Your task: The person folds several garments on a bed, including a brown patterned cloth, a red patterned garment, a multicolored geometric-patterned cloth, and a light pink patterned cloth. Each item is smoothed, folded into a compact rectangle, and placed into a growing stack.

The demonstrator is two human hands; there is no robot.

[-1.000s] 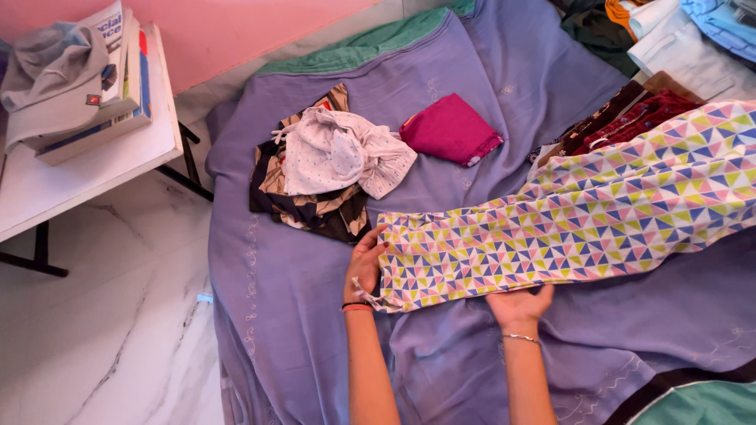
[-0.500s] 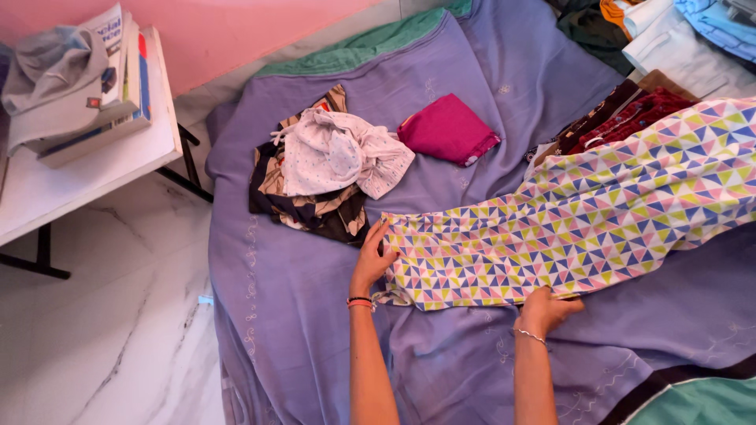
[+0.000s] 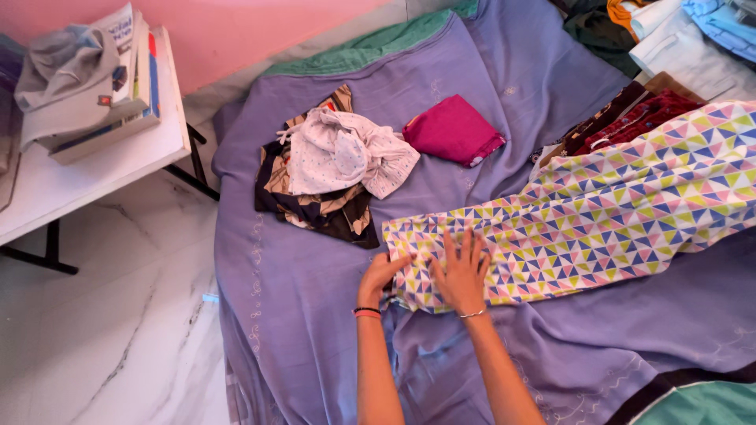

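While a long cotton garment printed with small multicoloured triangles [image 3: 598,212] lies stretched across a purple bedsheet [image 3: 315,315], its near end is pressed flat by two bare hands. The right hand [image 3: 461,271] is laid palm down on the cloth with fingers spread wide, nothing gripped. The left hand [image 3: 382,275], banded at the wrist in black and red, is curled at the garment's end edge; whether the fabric is pinched cannot be told. The printed garment runs from the hands up and away to the right side of the bed. A crumpled white dotted cloth [image 3: 342,153] is heaped on a dark brown-and-cream patterned fabric [image 3: 315,208] just beyond the hands, and a folded magenta cloth [image 3: 453,130] is seen beside it. A white table [image 3: 94,169] bearing stacked books [image 3: 118,94] stands at left on marble floor [image 3: 110,338].
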